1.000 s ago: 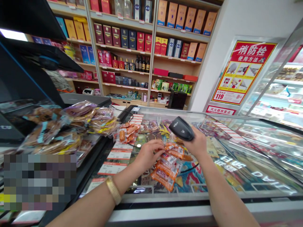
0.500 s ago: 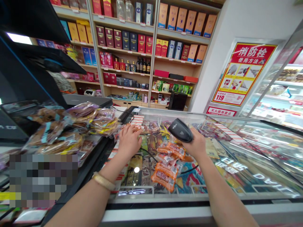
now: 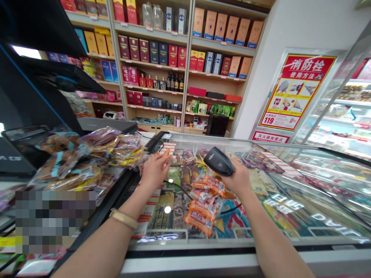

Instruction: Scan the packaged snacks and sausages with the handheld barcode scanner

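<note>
My right hand [image 3: 239, 178] is closed around the handle of a black barcode scanner [image 3: 218, 161], its head tilted up and left. Under it, orange snack packets [image 3: 199, 216] lie in a loose pile on the glass freezer lid [image 3: 255, 231]. The scanner's black cable [image 3: 230, 209] runs across the glass, partly hidden by the packets. Beyond the lid's left edge area, my left hand [image 3: 155, 172], with a gold bracelet on its wrist, has its fingers bent over an orange snack packet [image 3: 167, 152], mostly hidden by the fingers.
Several clear bags of brown flat food [image 3: 72, 170] are heaped on the counter at left. A dark checkout screen [image 3: 43, 27] overhangs the upper left. Shelves of boxed bottles [image 3: 153, 52] stand behind. At right are a red poster [image 3: 298, 90] and glass-fronted shelving [image 3: 342, 112].
My left hand has drawn slightly left and closer, its spread fingers now bent together around an orange packet. The scanner in my right hand has shifted slightly left and down.
</note>
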Tool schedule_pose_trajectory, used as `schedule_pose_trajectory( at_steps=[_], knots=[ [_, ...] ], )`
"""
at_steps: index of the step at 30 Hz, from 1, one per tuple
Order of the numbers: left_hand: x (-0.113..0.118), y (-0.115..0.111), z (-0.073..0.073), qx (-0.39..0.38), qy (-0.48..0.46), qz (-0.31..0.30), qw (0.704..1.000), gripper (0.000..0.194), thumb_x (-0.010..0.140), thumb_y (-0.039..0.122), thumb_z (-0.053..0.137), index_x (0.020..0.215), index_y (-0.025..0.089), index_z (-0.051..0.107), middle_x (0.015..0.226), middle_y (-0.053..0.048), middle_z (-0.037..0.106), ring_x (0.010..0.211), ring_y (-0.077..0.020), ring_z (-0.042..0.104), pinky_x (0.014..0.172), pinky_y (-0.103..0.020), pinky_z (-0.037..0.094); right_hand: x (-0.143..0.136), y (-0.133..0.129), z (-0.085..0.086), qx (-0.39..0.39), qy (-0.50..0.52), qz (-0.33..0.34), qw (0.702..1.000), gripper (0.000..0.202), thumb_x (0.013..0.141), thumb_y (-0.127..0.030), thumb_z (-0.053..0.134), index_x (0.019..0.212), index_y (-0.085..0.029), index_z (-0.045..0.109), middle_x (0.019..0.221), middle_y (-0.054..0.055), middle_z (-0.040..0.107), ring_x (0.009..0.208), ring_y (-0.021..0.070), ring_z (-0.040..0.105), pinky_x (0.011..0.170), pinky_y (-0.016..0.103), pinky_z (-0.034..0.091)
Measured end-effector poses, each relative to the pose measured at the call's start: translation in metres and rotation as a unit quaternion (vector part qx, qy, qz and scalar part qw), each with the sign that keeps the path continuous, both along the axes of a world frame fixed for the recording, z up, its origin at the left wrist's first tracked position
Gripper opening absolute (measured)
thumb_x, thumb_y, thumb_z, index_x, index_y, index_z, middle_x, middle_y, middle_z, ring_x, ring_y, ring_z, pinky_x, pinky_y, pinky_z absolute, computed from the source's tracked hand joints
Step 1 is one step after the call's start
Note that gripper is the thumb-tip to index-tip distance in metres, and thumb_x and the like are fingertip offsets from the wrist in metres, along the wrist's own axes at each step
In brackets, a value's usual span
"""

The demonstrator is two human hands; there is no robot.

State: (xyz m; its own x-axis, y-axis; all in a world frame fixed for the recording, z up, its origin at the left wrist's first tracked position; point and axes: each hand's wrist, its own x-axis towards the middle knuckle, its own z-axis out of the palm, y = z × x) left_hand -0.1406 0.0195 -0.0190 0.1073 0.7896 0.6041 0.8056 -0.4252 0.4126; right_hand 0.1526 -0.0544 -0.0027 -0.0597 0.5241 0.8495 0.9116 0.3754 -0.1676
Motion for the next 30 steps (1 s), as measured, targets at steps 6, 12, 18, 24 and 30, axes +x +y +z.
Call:
schedule_pose_trajectory(
  at_steps=[6,12,18,24,30],
  knots=[
    [0.010,-0.002,0.002,-0.037,-0.294,-0.137,0.945,0.033,0.079,0.026,0.059,0.111,0.019,0.063,0.100,-0.006,0.072,0.092,-0.0206,0.067,0.089,-0.035,0.051,-0.001,-0.001,0.000,-0.004,-0.008,0.030,1.000,0.024,0.079,-0.042,0.063,0.090,-0.021,0.066,0.076,0.006,0.068,0.071,0.0222,0.065,0.064,0.030,0.048],
    [0.019,-0.013,0.012,-0.148,-0.514,-0.211,0.818,0.051,0.063,0.029,0.077,0.112,0.018,0.063,0.101,-0.006,0.073,0.094,-0.0215,0.068,0.086,-0.033,0.052,-0.001,-0.001,0.001,0.004,-0.034,0.055,0.998,0.032,0.079,-0.044,0.063,0.098,-0.019,0.068,0.083,0.008,0.071,0.077,0.0237,0.067,0.069,0.032,0.052],
    [0.019,-0.017,0.018,-0.222,-0.620,-0.231,0.716,0.041,0.055,0.017,0.085,0.090,0.017,0.063,0.087,-0.002,0.074,0.079,-0.0156,0.070,0.073,-0.026,0.056,-0.006,-0.005,0.006,-0.011,-0.054,0.094,0.994,0.030,0.078,-0.038,0.064,0.101,-0.020,0.067,0.092,0.009,0.073,0.084,0.0244,0.068,0.073,0.034,0.053],
    [0.024,-0.025,0.024,-0.264,-0.641,-0.243,0.678,0.032,0.066,0.016,0.080,0.092,0.018,0.061,0.086,-0.001,0.074,0.072,-0.0136,0.072,0.067,-0.024,0.059,-0.015,-0.010,0.007,-0.064,-0.074,0.094,0.991,0.020,0.077,-0.041,0.066,0.080,-0.021,0.064,0.075,0.005,0.068,0.067,0.0190,0.063,0.062,0.028,0.046],
    [0.027,-0.026,0.018,-0.265,-0.614,-0.264,0.695,0.037,0.070,0.021,0.079,0.102,0.018,0.060,0.096,-0.004,0.074,0.083,-0.0164,0.073,0.080,-0.033,0.060,-0.016,-0.010,0.005,-0.109,-0.094,0.087,0.986,0.013,0.074,-0.033,0.065,0.081,-0.022,0.064,0.078,0.004,0.068,0.072,0.0190,0.062,0.064,0.028,0.044]
  ],
)
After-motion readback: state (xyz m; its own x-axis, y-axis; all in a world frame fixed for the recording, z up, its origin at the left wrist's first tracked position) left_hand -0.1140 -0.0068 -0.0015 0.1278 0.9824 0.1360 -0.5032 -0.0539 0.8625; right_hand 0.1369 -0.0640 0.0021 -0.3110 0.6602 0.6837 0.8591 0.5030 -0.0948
